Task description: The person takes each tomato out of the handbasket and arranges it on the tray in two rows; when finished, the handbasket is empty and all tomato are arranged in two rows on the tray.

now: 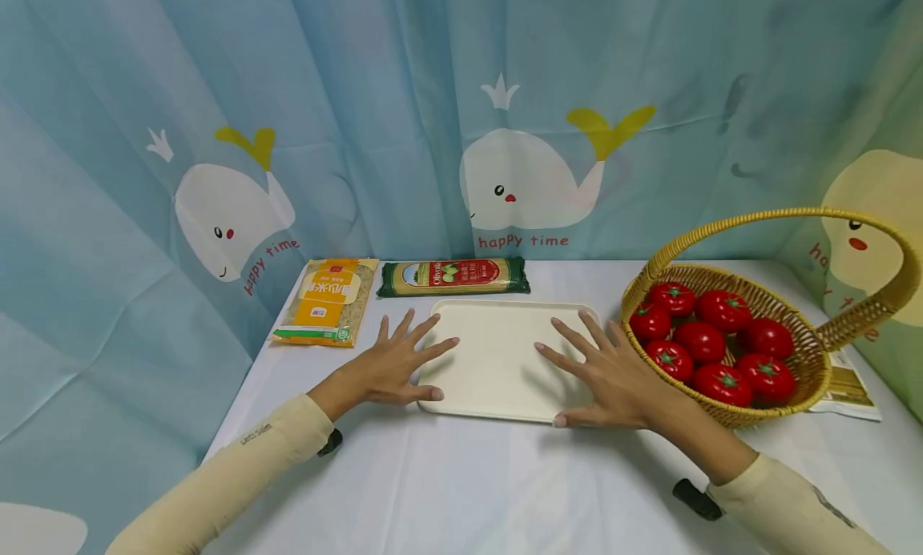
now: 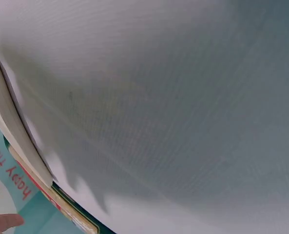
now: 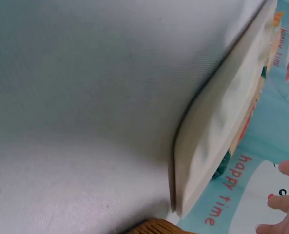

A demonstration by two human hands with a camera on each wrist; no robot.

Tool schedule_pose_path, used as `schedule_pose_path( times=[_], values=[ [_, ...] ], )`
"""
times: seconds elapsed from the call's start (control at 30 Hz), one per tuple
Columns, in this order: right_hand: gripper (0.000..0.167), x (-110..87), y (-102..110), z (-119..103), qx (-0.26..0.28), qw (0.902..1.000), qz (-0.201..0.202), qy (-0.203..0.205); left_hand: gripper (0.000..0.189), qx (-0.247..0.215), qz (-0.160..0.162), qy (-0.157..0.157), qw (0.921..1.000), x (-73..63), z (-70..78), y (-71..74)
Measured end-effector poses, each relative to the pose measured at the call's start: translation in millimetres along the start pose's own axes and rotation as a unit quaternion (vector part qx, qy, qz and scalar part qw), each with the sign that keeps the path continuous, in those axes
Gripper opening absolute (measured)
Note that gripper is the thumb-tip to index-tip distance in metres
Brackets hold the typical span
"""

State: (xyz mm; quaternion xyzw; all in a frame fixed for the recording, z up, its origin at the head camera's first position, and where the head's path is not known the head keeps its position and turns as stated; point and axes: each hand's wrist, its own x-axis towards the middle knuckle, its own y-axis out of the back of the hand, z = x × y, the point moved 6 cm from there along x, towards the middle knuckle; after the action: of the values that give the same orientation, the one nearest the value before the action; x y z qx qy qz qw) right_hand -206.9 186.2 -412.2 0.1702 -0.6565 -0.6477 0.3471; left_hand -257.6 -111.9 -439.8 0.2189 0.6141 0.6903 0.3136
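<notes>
- My left hand (image 1: 389, 368) and right hand (image 1: 623, 383) hover at the two ends of a cream rectangular tray (image 1: 497, 355), fingers spread apart.
- Behind it lies a green-ended pasta packet (image 1: 454, 276); leftward, an orange-and-clear grain packet (image 1: 328, 303).
- A yellow wicker basket (image 1: 808, 339) of red tomatoes (image 1: 701, 343) crowds my right hand, partly hiding a white packet (image 1: 851, 383).
- The right wrist view shows my fingertips (image 3: 280, 202) clear of the tray, uncertain from the head view.
</notes>
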Motion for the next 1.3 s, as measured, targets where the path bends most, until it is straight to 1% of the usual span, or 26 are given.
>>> schedule_pose_path(
  times=[0.13, 0.3, 0.43, 0.57, 0.77, 0.9, 0.97, 1.03, 1.13, 1.2, 1.3],
  values=[
    [0.094, -5.2, 10, -2, 0.016, 0.9999, 0.005, 0.005, 0.082, 0.003, -0.006, 0.003, 1.0000, -1.6, -0.2, -0.3],
    [0.096, -14.6, 21, 0, 0.059, 0.9982, -0.001, 0.003, 0.081, 0.012, -0.010, 0.000, 0.9999, -2.7, 0.3, -1.1],
    [0.096, -23.1, 31, 3, 0.100, 0.9950, -0.005, -0.002, 0.080, 0.012, -0.004, -0.005, 0.9999, -5.7, 1.0, -2.3],
    [0.092, -33.4, 40, 11, 0.139, 0.9902, 0.001, -0.010, 0.078, -0.002, 0.000, -0.007, 1.0000, -7.7, 1.0, -3.3],
    [0.085, -50.5, 55, 27, 0.178, 0.9825, 0.019, -0.052, 0.075, -0.038, -0.002, -0.004, 0.9993, -9.5, -0.4, -2.4],
    [0.081, -58.5, 64, 39, 0.219, 0.9726, 0.043, -0.063, 0.075, -0.064, -0.012, 0.000, 0.9979, -9.6, -1.7, -1.7],
    [0.077, -62.1, 68, 46, 0.240, 0.9665, 0.057, -0.069, 0.076, -0.087, -0.018, 0.002, 0.9960, -10.0, -2.1, -1.3],
    [0.073, -66.3, 73, 55, 0.249, 0.9628, 0.067, -0.081, 0.076, -0.110, -0.023, 0.006, 0.9936, -10.0, -2.9, -0.9],
    [0.068, -73.9, 76, 70, 0.246, 0.9605, 0.066, -0.112, 0.077, -0.138, -0.027, 0.016, 0.9900, -9.3, -6.0, -1.4],
    [0.065, -78.9, 77, 82, 0.246, 0.9579, 0.054, -0.138, 0.078, -0.157, -0.030, 0.027, 0.9868, -8.3, -9.6, -2.6],
    [0.059, -86.2, 76, 100, 0.265, 0.9477, 0.039, -0.174, 0.079, -0.194, -0.031, 0.046, 0.9794, -6.0, -14.3, -3.5]
  ],
)
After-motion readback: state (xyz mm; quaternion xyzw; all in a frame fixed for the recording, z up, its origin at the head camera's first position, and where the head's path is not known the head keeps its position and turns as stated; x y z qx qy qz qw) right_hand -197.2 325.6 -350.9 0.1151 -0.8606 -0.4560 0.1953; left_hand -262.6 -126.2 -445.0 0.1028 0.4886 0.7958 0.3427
